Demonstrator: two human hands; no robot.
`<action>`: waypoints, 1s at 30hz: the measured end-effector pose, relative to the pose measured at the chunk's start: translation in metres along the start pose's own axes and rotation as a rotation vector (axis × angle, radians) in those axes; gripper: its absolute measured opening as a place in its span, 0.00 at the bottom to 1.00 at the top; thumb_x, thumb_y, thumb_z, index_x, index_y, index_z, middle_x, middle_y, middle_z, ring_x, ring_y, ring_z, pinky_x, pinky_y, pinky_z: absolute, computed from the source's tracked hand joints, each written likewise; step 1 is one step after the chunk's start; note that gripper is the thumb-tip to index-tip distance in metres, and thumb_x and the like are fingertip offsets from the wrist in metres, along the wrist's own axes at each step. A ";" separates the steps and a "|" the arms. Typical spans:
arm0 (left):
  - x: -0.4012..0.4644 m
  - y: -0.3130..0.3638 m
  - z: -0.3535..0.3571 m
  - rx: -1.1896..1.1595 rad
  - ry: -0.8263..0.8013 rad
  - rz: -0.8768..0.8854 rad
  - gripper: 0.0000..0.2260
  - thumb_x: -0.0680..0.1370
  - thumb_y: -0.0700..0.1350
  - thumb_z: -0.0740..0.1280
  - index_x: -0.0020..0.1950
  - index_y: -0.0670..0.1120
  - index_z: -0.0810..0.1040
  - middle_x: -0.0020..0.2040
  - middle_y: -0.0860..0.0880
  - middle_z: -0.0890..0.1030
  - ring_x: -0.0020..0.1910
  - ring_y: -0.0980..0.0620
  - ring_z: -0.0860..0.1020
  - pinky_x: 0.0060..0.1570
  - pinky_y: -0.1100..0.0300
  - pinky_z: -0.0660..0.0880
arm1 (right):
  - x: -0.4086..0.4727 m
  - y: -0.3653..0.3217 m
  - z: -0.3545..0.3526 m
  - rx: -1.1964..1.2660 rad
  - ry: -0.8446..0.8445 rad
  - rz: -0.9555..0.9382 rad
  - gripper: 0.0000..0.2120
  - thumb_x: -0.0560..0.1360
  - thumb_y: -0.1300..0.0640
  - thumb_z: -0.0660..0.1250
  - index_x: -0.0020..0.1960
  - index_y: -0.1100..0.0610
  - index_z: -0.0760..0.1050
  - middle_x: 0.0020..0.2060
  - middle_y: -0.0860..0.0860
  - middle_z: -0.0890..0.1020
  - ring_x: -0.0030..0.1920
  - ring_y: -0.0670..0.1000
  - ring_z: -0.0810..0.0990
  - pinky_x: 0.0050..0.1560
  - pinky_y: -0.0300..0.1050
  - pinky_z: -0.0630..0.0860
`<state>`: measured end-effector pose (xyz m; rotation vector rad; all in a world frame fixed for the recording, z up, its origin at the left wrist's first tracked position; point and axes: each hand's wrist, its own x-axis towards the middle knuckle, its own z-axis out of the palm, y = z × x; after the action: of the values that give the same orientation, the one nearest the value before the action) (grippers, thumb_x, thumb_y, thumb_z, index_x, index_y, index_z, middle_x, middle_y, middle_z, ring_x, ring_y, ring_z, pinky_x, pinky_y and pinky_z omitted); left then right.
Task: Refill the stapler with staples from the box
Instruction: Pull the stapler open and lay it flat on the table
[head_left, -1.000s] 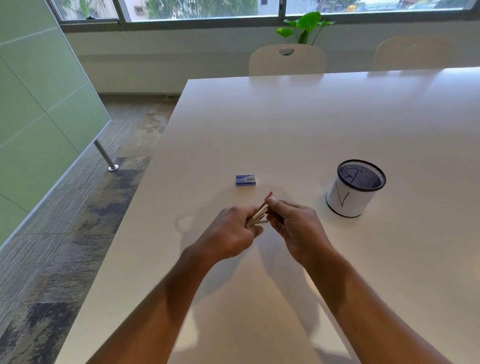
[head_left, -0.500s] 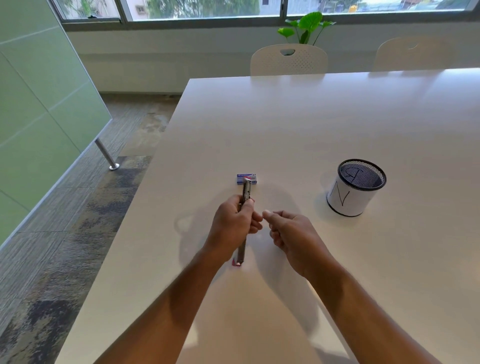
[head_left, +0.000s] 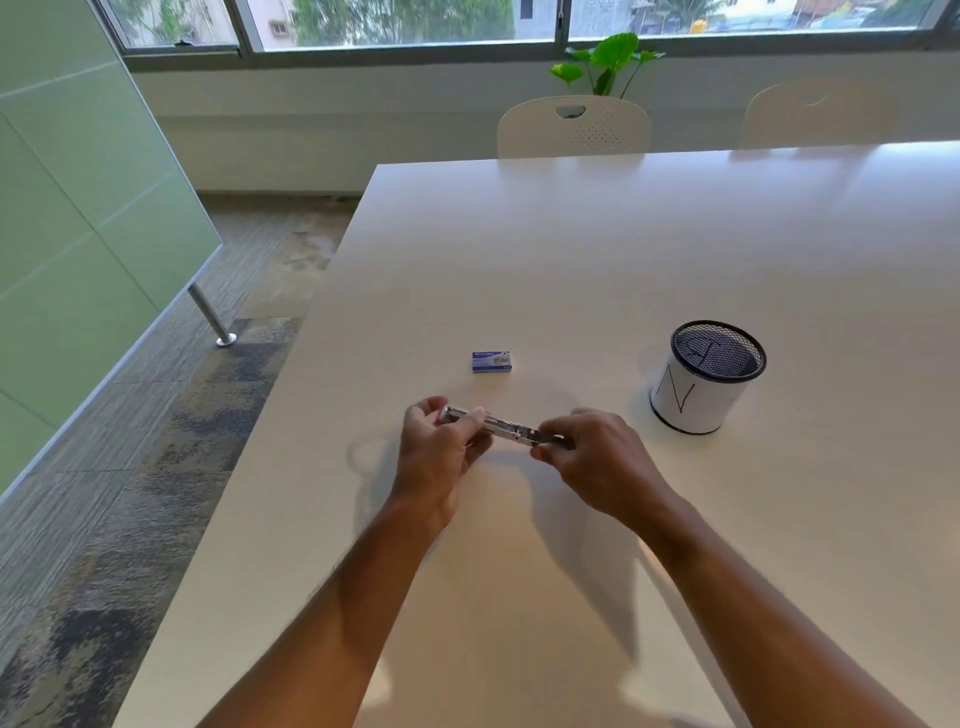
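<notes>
While lying level above the desk (head_left: 571, 249), the stapler (head_left: 506, 427) is being held at both ends: the left hand (head_left: 441, 457) is pinching its left end, and the right hand (head_left: 597, 462) is gripping its right end with curled fingers. The small blue staple box (head_left: 491, 361) is sitting on the desk just beyond the hands. A mesh pen cup (head_left: 704, 376) is standing to the right, well apart.

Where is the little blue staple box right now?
The staple box lies on the white table, just beyond the two hands, left of the mesh cup.
</notes>
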<state>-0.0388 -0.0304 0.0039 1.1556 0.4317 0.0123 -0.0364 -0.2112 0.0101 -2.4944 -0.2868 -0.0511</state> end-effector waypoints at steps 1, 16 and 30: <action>0.002 0.001 -0.004 0.043 0.013 0.020 0.21 0.77 0.32 0.71 0.66 0.42 0.68 0.52 0.39 0.80 0.49 0.45 0.83 0.52 0.52 0.82 | 0.003 0.005 -0.002 -0.022 -0.008 -0.011 0.06 0.76 0.51 0.72 0.50 0.50 0.86 0.36 0.45 0.75 0.39 0.52 0.76 0.36 0.44 0.67; 0.002 -0.008 -0.014 1.253 -0.054 0.645 0.07 0.75 0.38 0.73 0.52 0.46 0.87 0.48 0.44 0.83 0.52 0.41 0.75 0.55 0.51 0.73 | 0.013 0.015 -0.004 -0.146 -0.046 -0.067 0.06 0.76 0.55 0.70 0.49 0.54 0.85 0.40 0.50 0.76 0.45 0.57 0.80 0.41 0.44 0.68; -0.010 -0.023 -0.002 1.229 -0.077 0.852 0.13 0.73 0.36 0.75 0.58 0.41 0.84 0.57 0.42 0.83 0.57 0.38 0.78 0.59 0.45 0.74 | 0.022 0.006 -0.081 0.486 0.104 0.289 0.13 0.76 0.70 0.67 0.43 0.53 0.81 0.42 0.54 0.85 0.42 0.51 0.85 0.49 0.40 0.80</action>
<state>-0.0531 -0.0401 -0.0139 2.4720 -0.2305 0.4998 -0.0113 -0.2596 0.0738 -2.0176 0.0991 0.0074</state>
